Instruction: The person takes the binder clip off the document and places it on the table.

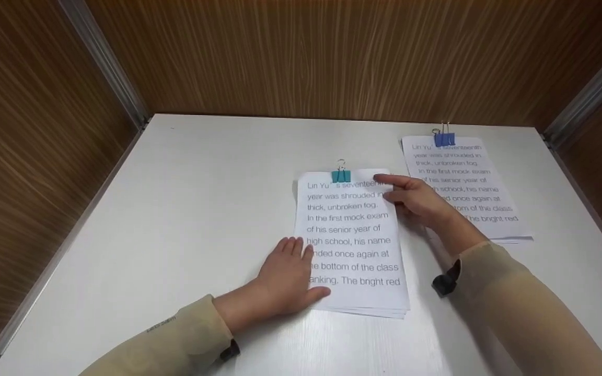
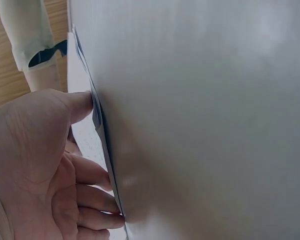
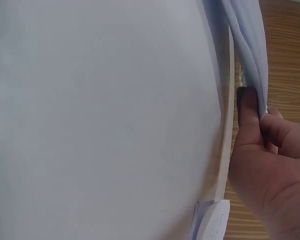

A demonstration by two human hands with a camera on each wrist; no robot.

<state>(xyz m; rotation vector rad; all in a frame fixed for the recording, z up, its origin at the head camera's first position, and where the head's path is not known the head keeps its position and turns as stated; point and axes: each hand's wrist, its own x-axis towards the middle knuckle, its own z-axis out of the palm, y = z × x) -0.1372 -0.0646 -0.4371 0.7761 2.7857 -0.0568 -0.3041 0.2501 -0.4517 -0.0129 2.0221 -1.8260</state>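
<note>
A stack of printed sheets (image 1: 353,230) lies on the white table, held at its top edge by a teal binder clip (image 1: 341,176). My left hand (image 1: 284,277) rests on the stack's lower left edge with its fingers extended and thumb spread. In the left wrist view, the thumb and fingertips of that hand (image 2: 40,155) touch the paper edge. With my right hand (image 1: 424,203) I pinch the stack near its upper right corner. The right wrist view shows the paper (image 3: 250,45) between the thumb and fingers of that hand (image 3: 270,165), lifted off the table there.
A second printed stack (image 1: 463,183) with a blue binder clip (image 1: 444,139) lies at the back right, partly behind my right hand. Wood-grain panels (image 1: 301,62) stand behind the table (image 1: 201,183) and along both sides.
</note>
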